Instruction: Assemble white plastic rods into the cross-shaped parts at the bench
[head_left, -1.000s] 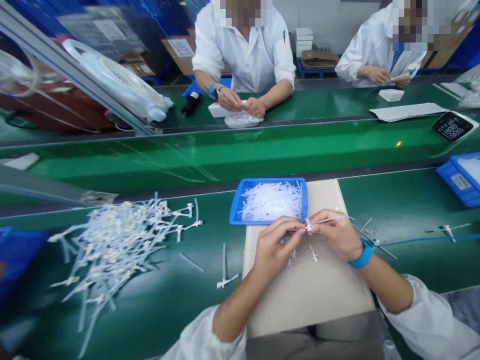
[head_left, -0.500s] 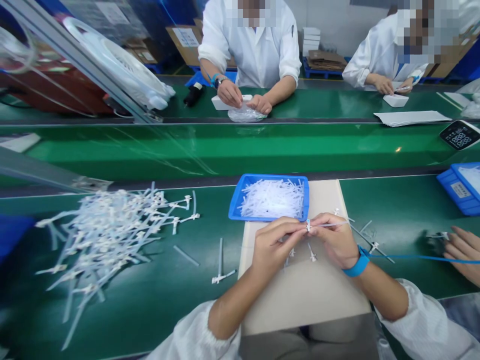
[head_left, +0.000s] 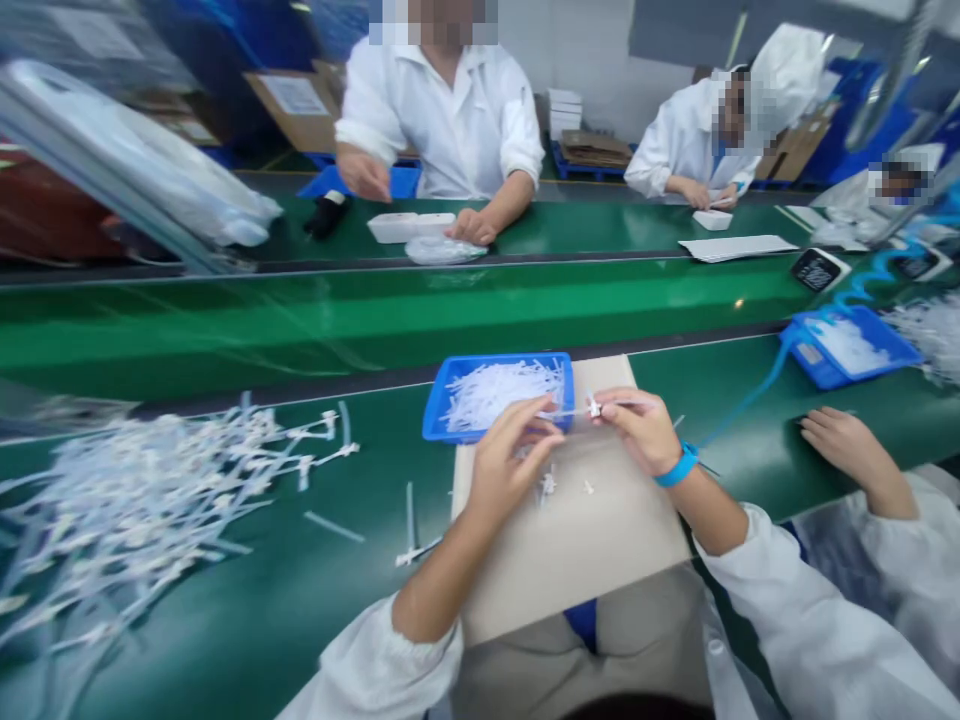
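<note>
My right hand (head_left: 641, 430), a blue band at its wrist, pinches a small white plastic tube fitting (head_left: 595, 408) between thumb and fingertips. A thin clear tube (head_left: 571, 412) runs left from the fitting toward my left hand (head_left: 510, 455). The left thumb and forefinger are apart, close to the tube's end; contact there is unclear. Below both hands, a few loose white fittings (head_left: 549, 484) lie on a beige board (head_left: 570, 560). Just behind my left hand stands a blue tray (head_left: 435, 410) full of short clear tubes (head_left: 502, 392).
A big pile of tubes with fittings (head_left: 150, 500) covers the green bench at left. One loose tube (head_left: 334, 526) lies nearby. At right are a co-worker's hand (head_left: 844, 445) and another blue tray (head_left: 825, 375). A coiled blue cord (head_left: 750, 395) reaches my wristband. Co-workers sit opposite.
My left fingers have come off the fitting and spread; the right hand keeps it. The view has turned right, showing more of the neighbouring tray. The co-worker opposite has lifted one hand.
</note>
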